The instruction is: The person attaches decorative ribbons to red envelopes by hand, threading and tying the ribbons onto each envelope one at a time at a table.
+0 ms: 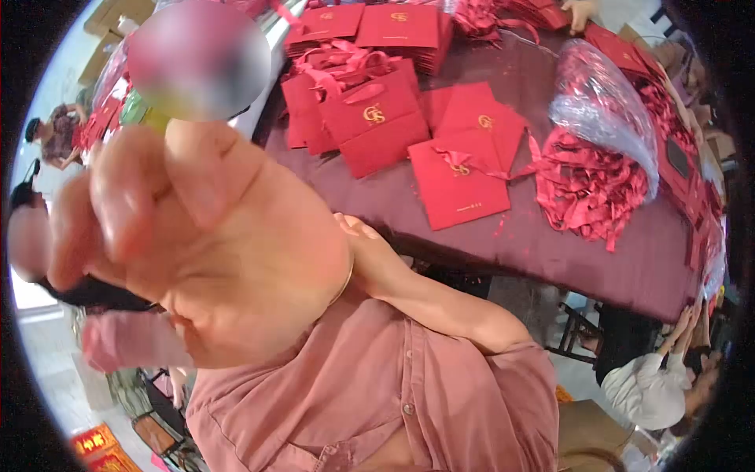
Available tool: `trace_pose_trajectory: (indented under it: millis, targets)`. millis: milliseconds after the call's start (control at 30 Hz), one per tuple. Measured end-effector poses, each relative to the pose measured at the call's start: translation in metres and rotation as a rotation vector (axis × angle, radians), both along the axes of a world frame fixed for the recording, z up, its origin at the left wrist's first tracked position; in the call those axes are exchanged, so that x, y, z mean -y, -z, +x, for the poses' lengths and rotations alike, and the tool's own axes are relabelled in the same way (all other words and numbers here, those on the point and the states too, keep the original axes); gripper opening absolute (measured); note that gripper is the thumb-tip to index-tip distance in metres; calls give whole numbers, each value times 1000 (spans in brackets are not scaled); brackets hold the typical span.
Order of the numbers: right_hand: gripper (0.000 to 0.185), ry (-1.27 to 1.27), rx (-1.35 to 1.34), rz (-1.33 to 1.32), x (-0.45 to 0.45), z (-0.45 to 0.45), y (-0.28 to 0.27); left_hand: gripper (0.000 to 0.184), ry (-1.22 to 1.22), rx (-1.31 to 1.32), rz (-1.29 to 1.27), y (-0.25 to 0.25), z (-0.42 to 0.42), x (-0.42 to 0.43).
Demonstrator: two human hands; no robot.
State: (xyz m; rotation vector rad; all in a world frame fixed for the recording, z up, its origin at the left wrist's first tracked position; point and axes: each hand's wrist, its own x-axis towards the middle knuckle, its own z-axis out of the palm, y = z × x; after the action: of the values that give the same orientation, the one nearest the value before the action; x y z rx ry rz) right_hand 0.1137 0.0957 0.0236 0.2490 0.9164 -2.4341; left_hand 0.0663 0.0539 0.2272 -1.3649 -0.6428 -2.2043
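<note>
My left hand (228, 244) is very large and close to the camera, palm turned towards it. Its fingers are loosely bent and apart, and nothing shows in them. It hides part of the table and my shirt. My right arm crosses from the right; only a small part of my right hand (360, 226) shows behind the left wrist, its fingers mostly hidden. Beyond it on the table are a red bag with a gold logo (377, 130) and a flat red bag (464, 193) with a ribbon across it.
Stacked red bags (399, 30) lie at the table's far side. A clear plastic bag (605, 102) spills red ribbons (586, 189) onto the dark red tablecloth (621, 263). A person's hand (580, 13) is at the top; another person in white (649, 389) is at lower right.
</note>
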Motion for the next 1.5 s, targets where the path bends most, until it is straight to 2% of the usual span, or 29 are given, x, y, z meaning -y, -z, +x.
trace_pose_trajectory:
  millis: [67, 167, 233, 267, 300, 367, 433, 467, 533, 567, 600, 633, 667, 700, 733, 767, 800, 867, 933, 1033, 1067, 1200, 1267, 1300, 1500]
  targets:
    - [37, 7, -33, 22, -13, 0, -18, 42, -148, 46, 20, 8, 4, 3]
    - [37, -7, 34, 109, -17, 1, -13, 45, -130, 7, 30, 5, 8, -7]
    - [39, -232, -311, 425, -8, 3, 33, 43, -118, -3, 78, 3, 12, -16]
    - [40, -8, -135, 204, 13, 6, 56, 42, -90, -25, 89, 2, 13, -19]
    - [40, -2, -134, 207, 7, 6, 45, 41, -66, -44, 98, 2, 14, -22]
    - [38, -28, -8, -28, -13, 3, -8, 40, -145, -56, 109, 8, 16, -28]
    - [37, -23, 66, -13, -28, 3, -34, 42, -292, -148, 154, 13, 15, -35]
    - [38, -19, 135, 9, -41, 1, -48, 42, -298, -120, 83, 17, 14, -29]
    - [27, 38, -15, -24, -89, -6, -76, 46, -356, -39, -137, 36, 7, -15]
    - [21, 207, -148, 153, -112, -10, -82, 55, -302, -28, -18, 58, -9, -34]
    - [19, 499, -304, 461, -132, -14, -80, 49, -426, 8, -285, 72, -19, -35]
    - [20, 672, -314, 868, -160, -26, -61, 47, -549, 41, -553, 82, -27, -36]
    - [20, 810, -322, 1045, -189, -35, -40, 43, -590, 111, -730, 89, -39, -50]
    - [28, 805, -281, 1430, -216, -36, -38, 39, -514, 324, -854, 98, -39, -65]
    - [38, 678, -190, 1786, -245, -37, -28, 39, -564, 272, -990, 122, -56, -70]
    - [48, 569, -31, 1900, -265, -39, -24, 32, -486, 465, -1178, 129, -58, -74]
    - [52, 500, 41, 1995, -281, -43, -16, 32, -605, 360, -1250, 144, -68, -78]
    - [54, 456, 121, 2045, -294, -49, -8, 32, -783, 163, -1356, 167, -82, -88]
    - [56, 373, 241, 2107, -299, -58, -3, 34, -877, 116, -1494, 178, -84, -95]
    - [52, 350, 241, 2109, -297, -60, 6, 39, -767, 178, -1645, 184, -81, -97]
    - [47, 434, 198, 2091, -298, -57, 13, 43, -752, 183, -1661, 183, -80, -96]
    - [43, 439, 228, 2083, -300, -54, 14, 47, -746, 181, -1634, 190, -75, -93]
    - [40, 613, 300, 2120, -294, -52, 10, 51, -702, 183, -1592, 193, -74, -92]
    - [40, 609, 303, 2123, -295, -51, 10, 51, -697, 186, -1592, 193, -73, -92]
    - [34, 640, 162, 2068, -309, -44, 24, 54, -614, 250, -1509, 196, -67, -89]
